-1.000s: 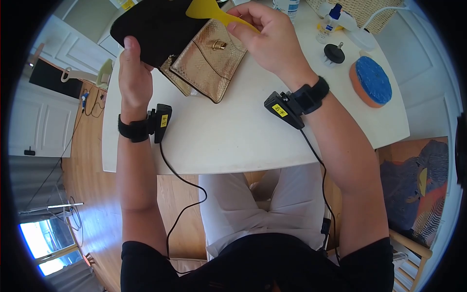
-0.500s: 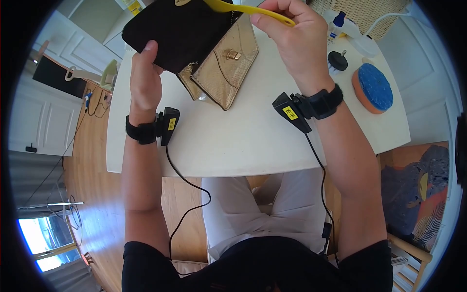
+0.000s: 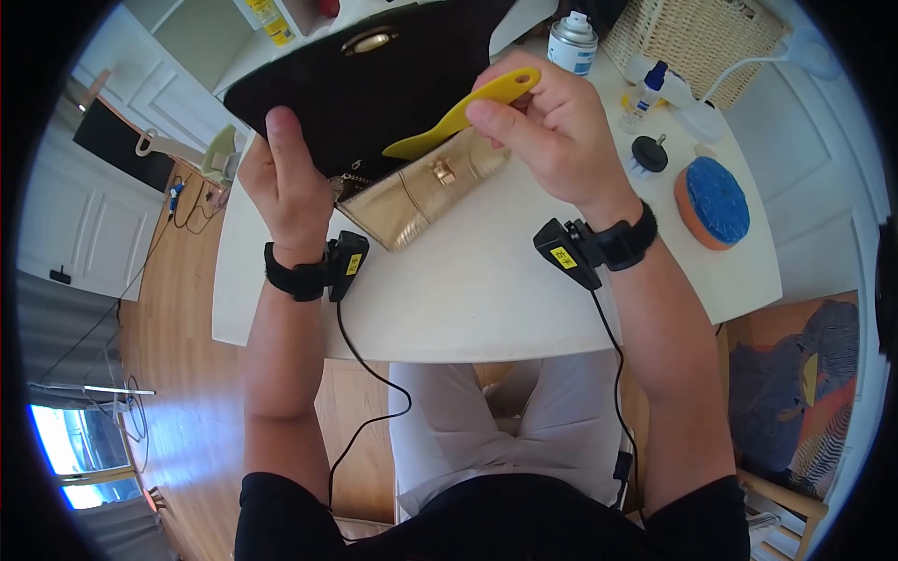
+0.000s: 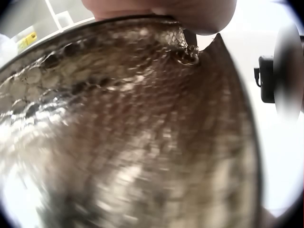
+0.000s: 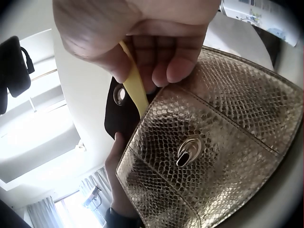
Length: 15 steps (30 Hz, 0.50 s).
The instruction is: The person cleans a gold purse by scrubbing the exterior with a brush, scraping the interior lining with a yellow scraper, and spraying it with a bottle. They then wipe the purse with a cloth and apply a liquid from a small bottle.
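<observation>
The left hand (image 3: 288,192) grips, thumb over fingers, the raised black-lined flap (image 3: 374,103) of a gold snakeskin-textured handbag (image 3: 416,201) toward the desk's (image 3: 468,299) far edge, while the right hand (image 3: 566,136), fingers curled, pinches a yellow spatula (image 3: 472,107) slanting into the bag's mouth.

Gold bag (image 5: 232,123) with a snakeskin pattern, blackish flap underside (image 3: 309,93), yellow tool (image 3: 456,117), white table (image 3: 458,313), pad (image 3: 720,201) blue on top and orange round its side
</observation>
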Each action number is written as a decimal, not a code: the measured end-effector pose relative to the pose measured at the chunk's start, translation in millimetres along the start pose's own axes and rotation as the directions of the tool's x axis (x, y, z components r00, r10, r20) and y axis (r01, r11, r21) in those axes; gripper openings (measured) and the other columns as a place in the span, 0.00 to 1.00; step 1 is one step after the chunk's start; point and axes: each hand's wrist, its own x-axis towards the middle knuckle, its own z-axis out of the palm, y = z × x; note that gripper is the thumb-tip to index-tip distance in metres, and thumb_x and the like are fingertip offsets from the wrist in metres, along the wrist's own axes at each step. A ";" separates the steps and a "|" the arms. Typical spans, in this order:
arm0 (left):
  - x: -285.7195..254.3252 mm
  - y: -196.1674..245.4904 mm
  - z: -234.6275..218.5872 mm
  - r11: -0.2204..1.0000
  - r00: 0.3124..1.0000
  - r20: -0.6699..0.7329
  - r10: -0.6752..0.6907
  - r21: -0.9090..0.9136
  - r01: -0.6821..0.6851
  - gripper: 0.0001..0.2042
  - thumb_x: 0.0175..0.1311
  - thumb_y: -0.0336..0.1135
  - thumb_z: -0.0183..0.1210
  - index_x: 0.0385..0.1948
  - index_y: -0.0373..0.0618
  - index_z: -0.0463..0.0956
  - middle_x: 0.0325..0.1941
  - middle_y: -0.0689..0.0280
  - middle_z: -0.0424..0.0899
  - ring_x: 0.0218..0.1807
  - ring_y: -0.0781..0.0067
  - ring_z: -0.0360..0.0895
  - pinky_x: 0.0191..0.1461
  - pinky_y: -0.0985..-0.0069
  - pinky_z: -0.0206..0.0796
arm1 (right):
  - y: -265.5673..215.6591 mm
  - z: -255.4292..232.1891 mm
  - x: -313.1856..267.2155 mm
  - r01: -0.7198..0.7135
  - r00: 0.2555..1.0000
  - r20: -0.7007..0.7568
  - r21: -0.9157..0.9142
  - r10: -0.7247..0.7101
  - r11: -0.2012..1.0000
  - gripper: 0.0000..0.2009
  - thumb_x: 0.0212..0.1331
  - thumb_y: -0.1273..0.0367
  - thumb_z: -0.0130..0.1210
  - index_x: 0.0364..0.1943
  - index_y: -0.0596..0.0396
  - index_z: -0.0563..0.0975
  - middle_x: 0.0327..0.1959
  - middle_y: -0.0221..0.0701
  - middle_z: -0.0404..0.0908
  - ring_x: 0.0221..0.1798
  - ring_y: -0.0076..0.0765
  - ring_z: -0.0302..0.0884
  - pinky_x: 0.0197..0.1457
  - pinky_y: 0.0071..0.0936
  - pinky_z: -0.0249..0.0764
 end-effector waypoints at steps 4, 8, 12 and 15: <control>2.6 1.0 -4.0 0.943 0.966 -0.059 0.253 0.237 -0.233 0.21 0.80 0.40 0.50 0.24 0.36 0.75 0.16 0.73 0.71 0.21 0.83 0.61 0.25 0.79 0.53 | -8.5 -6.9 3.7 -0.015 0.990 0.132 -0.256 0.050 0.967 0.02 0.64 0.76 0.62 0.37 0.59 0.81 0.36 0.28 0.84 0.36 0.19 0.78 0.42 0.18 0.75; 3.4 -2.0 -7.8 0.894 0.966 0.021 0.258 0.373 -0.247 0.17 0.79 0.37 0.49 0.33 0.35 0.82 0.20 0.66 0.80 0.24 0.80 0.72 0.31 0.77 0.65 | 3.1 -9.6 2.8 -0.063 0.941 0.293 -0.331 0.166 0.942 0.03 0.57 0.82 0.61 0.33 0.63 0.79 0.40 0.35 0.88 0.41 0.25 0.83 0.47 0.22 0.79; 8.5 8.2 -0.4 0.895 0.910 0.124 0.396 0.171 -0.413 0.16 0.79 0.36 0.49 0.43 0.35 0.85 0.27 0.64 0.85 0.29 0.78 0.77 0.37 0.79 0.69 | -2.4 -11.6 5.1 -0.131 0.908 0.328 -0.372 0.261 0.919 0.04 0.54 0.84 0.61 0.30 0.64 0.79 0.41 0.37 0.89 0.43 0.27 0.86 0.50 0.24 0.81; 3.6 7.4 -0.8 0.922 0.944 0.061 0.326 0.201 -0.331 0.16 0.79 0.37 0.49 0.37 0.35 0.83 0.24 0.67 0.81 0.27 0.80 0.73 0.34 0.78 0.65 | 2.8 -12.0 4.9 -0.157 0.919 0.305 -0.295 0.249 0.942 0.04 0.54 0.84 0.62 0.31 0.64 0.79 0.41 0.38 0.89 0.42 0.27 0.86 0.50 0.24 0.80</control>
